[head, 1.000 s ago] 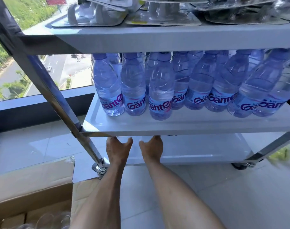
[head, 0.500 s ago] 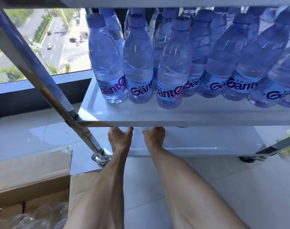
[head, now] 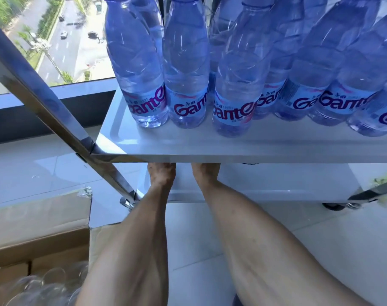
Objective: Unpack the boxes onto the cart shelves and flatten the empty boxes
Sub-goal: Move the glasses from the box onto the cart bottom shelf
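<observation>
both hands under middle shelf edge, fingers hidden, grip unclear

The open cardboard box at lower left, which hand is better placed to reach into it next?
Left, probably. The open cardboard box sits on the left hand's side, beside that forearm. The right hand would have to cross over. Both hands reach under the white middle shelf, fingers hidden.

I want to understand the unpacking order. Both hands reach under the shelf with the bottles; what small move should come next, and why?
Probably draw both hands back toward the open cardboard box. The left hand and right hand reach onto the bottom shelf, fingers hidden under the bottle shelf, and clear items remain in the box.
</observation>
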Demonstrator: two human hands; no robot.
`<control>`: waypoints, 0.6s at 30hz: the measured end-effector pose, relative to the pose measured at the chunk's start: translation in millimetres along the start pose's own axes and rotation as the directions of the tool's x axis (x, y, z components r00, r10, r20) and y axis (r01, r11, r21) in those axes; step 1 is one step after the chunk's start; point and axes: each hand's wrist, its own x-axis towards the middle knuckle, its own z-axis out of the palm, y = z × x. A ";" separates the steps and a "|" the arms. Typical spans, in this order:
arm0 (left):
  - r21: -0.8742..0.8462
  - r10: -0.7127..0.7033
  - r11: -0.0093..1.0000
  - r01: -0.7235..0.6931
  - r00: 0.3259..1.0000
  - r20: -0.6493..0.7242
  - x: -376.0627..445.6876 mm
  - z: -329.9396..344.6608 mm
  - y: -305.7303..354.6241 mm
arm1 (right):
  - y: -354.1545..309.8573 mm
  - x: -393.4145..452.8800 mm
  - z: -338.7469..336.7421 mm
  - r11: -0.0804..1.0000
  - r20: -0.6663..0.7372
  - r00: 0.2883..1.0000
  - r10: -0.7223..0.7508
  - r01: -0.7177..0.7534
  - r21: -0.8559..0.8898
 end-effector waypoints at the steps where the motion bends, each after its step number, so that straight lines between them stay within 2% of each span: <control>1: 0.012 -0.045 0.999 0.045 0.999 0.013 -1.2 -3.6 2.9 | 2.5 -3.8 -3.4 1.000 -0.041 0.999 0.020 -0.020 -0.001; 4: 0.025 -0.145 0.989 0.144 0.989 0.010 -15.1 -17.2 7.8 | 6.9 -21.4 -13.0 0.976 -0.041 0.976 0.216 -0.217 -0.008; 6: 0.051 -0.125 0.991 0.123 0.992 0.028 -29.6 -34.4 9.1 | 6.2 -37.4 -18.1 0.966 -0.075 0.963 0.259 -0.256 0.047; 9: 0.059 -0.083 0.995 0.079 0.994 0.066 -54.3 -70.1 -1.0 | -10.0 -65.5 -22.2 0.970 -0.048 0.972 0.231 -0.226 0.089; 12: 0.144 -0.098 0.985 0.092 0.995 0.030 -85.4 -104.1 -20.7 | -34.1 -99.9 -24.1 0.972 0.015 0.977 0.211 -0.211 0.104; 15: 0.193 -0.100 0.976 0.096 0.995 0.007 -119.1 -140.7 -37.0 | -58.8 -141.1 -25.2 0.981 0.062 0.990 0.127 -0.135 0.141; 18: 0.180 -0.134 0.972 0.150 0.986 -0.100 -140.5 -184.8 -52.1 | -89.1 -184.0 -27.5 0.974 0.098 0.995 0.014 -0.036 0.223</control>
